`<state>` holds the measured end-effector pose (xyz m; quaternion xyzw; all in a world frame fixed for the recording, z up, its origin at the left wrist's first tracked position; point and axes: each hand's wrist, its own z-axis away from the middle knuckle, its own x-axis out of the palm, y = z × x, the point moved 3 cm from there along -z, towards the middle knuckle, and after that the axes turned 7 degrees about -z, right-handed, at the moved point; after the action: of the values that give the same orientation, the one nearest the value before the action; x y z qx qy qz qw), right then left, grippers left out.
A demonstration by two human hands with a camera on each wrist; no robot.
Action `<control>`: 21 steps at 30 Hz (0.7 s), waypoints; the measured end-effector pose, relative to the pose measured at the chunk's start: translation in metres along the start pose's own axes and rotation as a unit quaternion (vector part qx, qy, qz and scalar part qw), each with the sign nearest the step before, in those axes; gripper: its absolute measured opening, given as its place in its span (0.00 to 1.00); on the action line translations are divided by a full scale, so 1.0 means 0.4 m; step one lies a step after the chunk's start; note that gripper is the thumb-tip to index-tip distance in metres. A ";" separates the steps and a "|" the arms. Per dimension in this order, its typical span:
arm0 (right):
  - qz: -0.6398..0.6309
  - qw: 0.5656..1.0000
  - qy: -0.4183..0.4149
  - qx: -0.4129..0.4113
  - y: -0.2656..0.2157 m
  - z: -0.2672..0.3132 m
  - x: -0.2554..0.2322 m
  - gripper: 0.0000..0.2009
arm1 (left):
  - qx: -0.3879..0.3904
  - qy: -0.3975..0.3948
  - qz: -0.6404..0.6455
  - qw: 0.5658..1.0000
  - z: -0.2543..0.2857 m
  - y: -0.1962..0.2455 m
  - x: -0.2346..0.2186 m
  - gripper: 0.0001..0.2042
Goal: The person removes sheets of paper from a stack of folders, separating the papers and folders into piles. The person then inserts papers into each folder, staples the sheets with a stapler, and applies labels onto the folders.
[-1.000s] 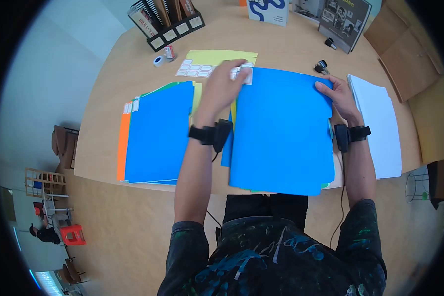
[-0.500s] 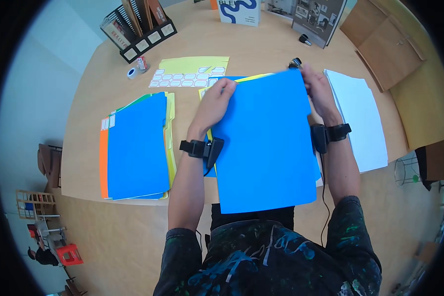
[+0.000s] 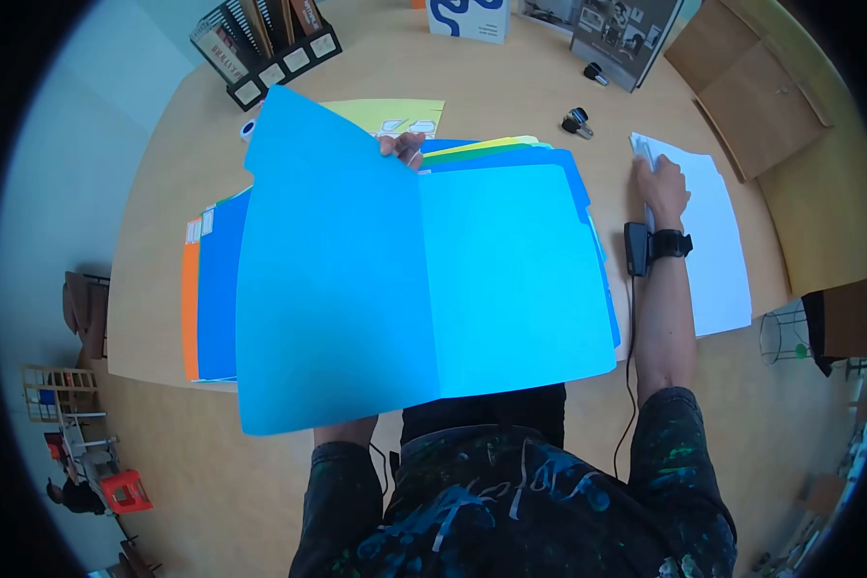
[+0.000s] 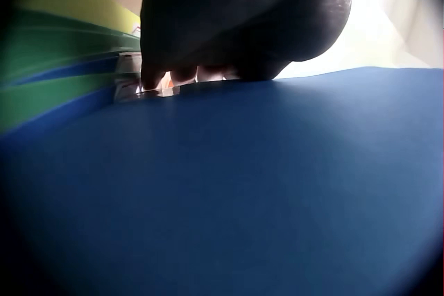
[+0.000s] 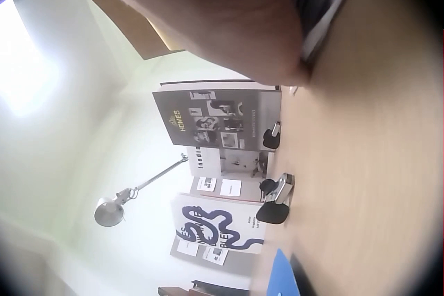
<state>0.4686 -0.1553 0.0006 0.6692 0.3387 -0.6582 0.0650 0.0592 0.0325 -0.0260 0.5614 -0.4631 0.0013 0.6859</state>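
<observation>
A blue file folder (image 3: 520,279) stands opened over the pile, its left cover raised and leaning left. My left hand (image 3: 405,147) is mostly behind that cover, its fingers curled over the top edge near the fold. In the left wrist view the hand (image 4: 243,25) shows dark against the light, above the blue cover (image 4: 229,185), with a label by the fingertips. My right hand (image 3: 662,188) grips the left edge of the white paper stack (image 3: 718,260) near its far corner. In the right wrist view the hand (image 5: 229,25) is at the paper's edge, low over the table.
Beneath the opened folder lie more blue, green and yellow folders (image 3: 491,149). Another folder pile (image 3: 217,299), partly covered, is at left. Label sheets (image 3: 409,128) on yellow paper lie beyond. Binder clips (image 3: 576,122), a book rack (image 3: 270,63) and standing books (image 3: 621,39) are farther back.
The blue folder was closed between both hands; its cover has swung open to the left with my left hand. My right hand has let go of it and moved right to the paper stack.
</observation>
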 end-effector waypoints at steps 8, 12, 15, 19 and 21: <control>-0.151 0.987 0.045 0.031 0.047 -0.036 0.016 0.25 | -0.008 0.126 0.054 0.991 0.022 -0.021 0.035 0.20; -0.145 0.987 0.069 0.016 0.006 0.027 -0.025 0.25 | -0.013 0.149 0.048 0.988 0.021 -0.023 0.037 0.20; -0.120 0.989 0.081 0.010 0.003 0.032 -0.019 0.24 | -0.024 0.160 0.065 0.985 0.028 -0.013 0.045 0.20; -0.132 0.986 0.098 0.027 0.023 0.015 -0.007 0.21 | -0.044 0.164 0.073 0.983 0.033 -0.006 0.052 0.20; -0.136 0.984 0.109 0.031 0.030 0.010 -0.012 0.20 | -0.051 0.153 0.084 0.983 0.030 -0.007 0.053 0.20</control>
<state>0.4723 -0.1684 0.0003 0.6861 0.4112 -0.5944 -0.0829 0.0652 0.0110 -0.0153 0.4784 -0.3978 0.1211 0.7735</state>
